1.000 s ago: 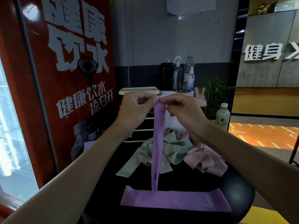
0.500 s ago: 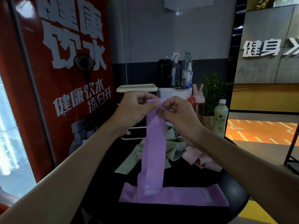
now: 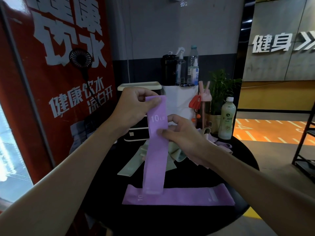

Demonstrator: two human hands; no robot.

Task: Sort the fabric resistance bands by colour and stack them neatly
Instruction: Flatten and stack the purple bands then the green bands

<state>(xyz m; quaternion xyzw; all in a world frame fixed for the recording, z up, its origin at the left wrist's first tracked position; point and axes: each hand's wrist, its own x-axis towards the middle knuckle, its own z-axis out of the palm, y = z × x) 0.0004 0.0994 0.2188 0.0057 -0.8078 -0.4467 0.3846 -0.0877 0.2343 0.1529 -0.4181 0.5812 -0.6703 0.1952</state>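
A purple band marked "10 LB" (image 3: 156,150) hangs flat and upright above the round black table (image 3: 238,176). My left hand (image 3: 134,110) pinches its top edge. My right hand (image 3: 182,133) pinches its right side a little lower, thumb in front. The band's lower end touches a second purple band (image 3: 187,196) lying flat across the table's near side. Behind lie a heap of green bands (image 3: 134,164) and pink bands (image 3: 223,145), partly hidden by my right hand and arm.
A pale green drink bottle (image 3: 227,119) stands at the table's far right edge, beside a pink-lidded tumbler (image 3: 205,106) and a potted plant (image 3: 221,89). A red poster panel (image 3: 59,82) rises on the left. A black shelf frame (image 3: 305,147) stands on the right.
The hanging purple band has been untwisted and spread flat. My right hand slid from the top edge down the band's right side; my left hand stays at the top.
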